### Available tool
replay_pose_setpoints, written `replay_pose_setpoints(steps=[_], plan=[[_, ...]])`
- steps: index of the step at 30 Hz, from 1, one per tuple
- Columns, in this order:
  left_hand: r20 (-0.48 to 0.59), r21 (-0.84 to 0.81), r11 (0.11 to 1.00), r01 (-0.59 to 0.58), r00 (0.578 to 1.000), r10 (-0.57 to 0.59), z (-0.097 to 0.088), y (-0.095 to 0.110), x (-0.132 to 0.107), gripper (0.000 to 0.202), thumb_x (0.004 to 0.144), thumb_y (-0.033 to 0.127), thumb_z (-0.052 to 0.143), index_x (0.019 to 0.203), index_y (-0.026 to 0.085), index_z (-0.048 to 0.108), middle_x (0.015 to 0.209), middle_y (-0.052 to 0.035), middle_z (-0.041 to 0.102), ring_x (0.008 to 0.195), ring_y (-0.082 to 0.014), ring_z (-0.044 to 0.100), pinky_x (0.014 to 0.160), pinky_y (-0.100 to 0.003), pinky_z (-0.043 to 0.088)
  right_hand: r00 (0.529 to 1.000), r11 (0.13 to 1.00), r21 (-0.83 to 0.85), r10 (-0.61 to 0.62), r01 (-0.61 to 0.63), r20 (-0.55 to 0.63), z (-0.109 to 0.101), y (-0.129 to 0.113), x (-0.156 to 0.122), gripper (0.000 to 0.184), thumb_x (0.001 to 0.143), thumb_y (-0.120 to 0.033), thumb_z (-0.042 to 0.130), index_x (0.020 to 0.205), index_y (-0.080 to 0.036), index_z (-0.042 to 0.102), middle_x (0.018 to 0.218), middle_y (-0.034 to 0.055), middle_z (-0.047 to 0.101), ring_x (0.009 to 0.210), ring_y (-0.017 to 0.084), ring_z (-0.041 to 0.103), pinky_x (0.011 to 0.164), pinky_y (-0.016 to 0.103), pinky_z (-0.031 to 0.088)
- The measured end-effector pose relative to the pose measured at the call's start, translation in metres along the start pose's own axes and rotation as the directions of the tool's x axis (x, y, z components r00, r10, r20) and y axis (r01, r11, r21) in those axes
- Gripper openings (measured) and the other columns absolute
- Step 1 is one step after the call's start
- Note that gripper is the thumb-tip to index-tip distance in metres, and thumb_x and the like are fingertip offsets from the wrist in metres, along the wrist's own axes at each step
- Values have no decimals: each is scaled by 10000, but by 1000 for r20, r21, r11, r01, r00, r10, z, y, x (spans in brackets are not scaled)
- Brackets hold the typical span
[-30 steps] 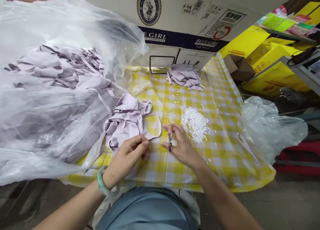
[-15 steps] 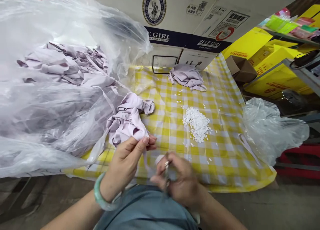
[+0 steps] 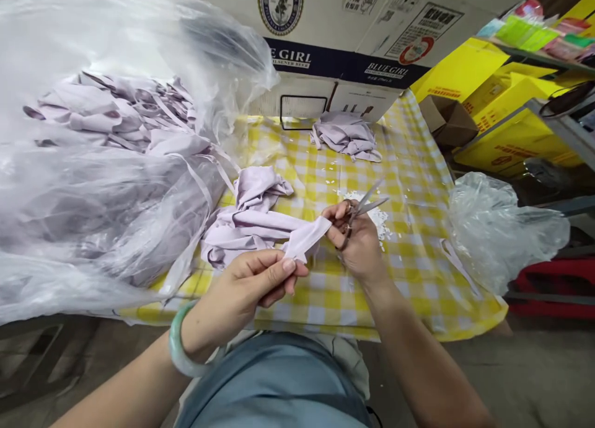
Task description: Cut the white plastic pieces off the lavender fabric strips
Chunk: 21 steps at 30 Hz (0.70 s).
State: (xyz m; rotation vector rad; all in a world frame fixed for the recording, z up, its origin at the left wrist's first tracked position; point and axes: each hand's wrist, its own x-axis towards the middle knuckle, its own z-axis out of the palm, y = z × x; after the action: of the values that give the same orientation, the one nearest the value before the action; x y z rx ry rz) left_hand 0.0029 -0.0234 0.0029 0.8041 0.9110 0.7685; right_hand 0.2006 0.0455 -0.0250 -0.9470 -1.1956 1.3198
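Note:
My left hand (image 3: pixel 258 282), a green bangle on its wrist, pinches the edge of a pale lilac fabric piece (image 3: pixel 264 222). The cloth's bunched bulk lies on the yellow checked tablecloth (image 3: pixel 418 279). My right hand (image 3: pixel 365 248) keeps a pair of scissors (image 3: pixel 364 208) in its palm, their blades parted and aimed up and away. Its thumb and fingers also appear to grip the other end of the fabric edge, stretched between both hands. Partly hidden behind the scissors is a heap of small white bits (image 3: pixel 382 220).
A large clear plastic bag (image 3: pixel 116 198) of lilac fabric pieces fills the left. At the back, a folded lilac piece (image 3: pixel 346 135) lies before a cardboard beer box (image 3: pixel 334 62). Another clear bag (image 3: pixel 504 229) and a thin strip (image 3: pixel 458 267) are at right.
My right hand has risen forward from near my lap to the fabric edge, scissors now pointing away. My left hand has shifted slightly right, and the fabric edge is now stretched between both hands.

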Motion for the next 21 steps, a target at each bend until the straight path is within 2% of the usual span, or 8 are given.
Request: replay_pose_setpoints(steps=[3,5,7,10,12,15,18,21], plan=[[-22,179,971,-158,986,164,5,3,3,295,931,425,590,963,198,775,757,-28,548,634,-100,444,546,-221,341,991,996,62,78,-72,-111,8,13,-15,355,682,-272,829,816,-237,502,840,-36,626,750,108,587,720,242,496],[-33,380,861,-339,925,379,11,8,6,255,955,349,562,931,213,776,871,-55,580,868,-162,527,765,-264,441,973,973,157,192,-171,-129,22,26,-30,405,629,-281,866,792,-233,499,785,-48,605,693,100,566,680,236,492],[-14,482,749,-455,850,526,17,9,13,256,960,289,549,849,204,764,972,-77,597,1117,-214,486,955,-294,409,944,924,277,307,-265,-121,37,40,-47,439,606,-329,881,762,-230,482,732,-61,561,652,94,537,652,235,489],[-42,327,846,-420,888,457,24,3,28,310,974,302,507,770,170,700,999,-74,563,913,-176,537,743,-263,462,920,879,339,383,-334,-85,48,48,-68,456,645,-434,844,770,-234,454,718,-61,519,641,99,519,639,249,491],[-79,186,917,-353,925,372,26,-5,38,320,979,316,489,757,154,652,1004,-51,512,660,-102,463,576,-247,407,932,917,205,358,-341,-50,38,41,-75,433,698,-476,799,825,-236,461,758,-43,543,680,120,543,663,273,498],[-99,208,922,-326,931,351,30,-16,47,312,985,313,478,762,154,628,1015,-37,470,630,-84,420,571,-243,386,979,936,-285,203,-204,-34,6,18,-76,400,750,-509,745,902,-221,513,878,24,585,839,195,563,783,356,485],[-59,341,875,-342,922,383,35,-23,51,340,991,332,452,741,166,611,1007,-66,487,849,-166,504,671,-261,429,998,708,-705,63,-37,11,-22,-3,-74,450,714,-588,742,847,-209,540,878,66,593,867,244,518,806,399,427],[-5,419,816,-399,897,441,40,-27,54,347,993,318,435,714,173,583,1063,-99,512,1090,-236,476,837,-302,444,996,532,-847,69,10,55,-34,-11,-72,491,680,-647,741,767,-213,529,790,51,591,788,229,501,751,372,389]])
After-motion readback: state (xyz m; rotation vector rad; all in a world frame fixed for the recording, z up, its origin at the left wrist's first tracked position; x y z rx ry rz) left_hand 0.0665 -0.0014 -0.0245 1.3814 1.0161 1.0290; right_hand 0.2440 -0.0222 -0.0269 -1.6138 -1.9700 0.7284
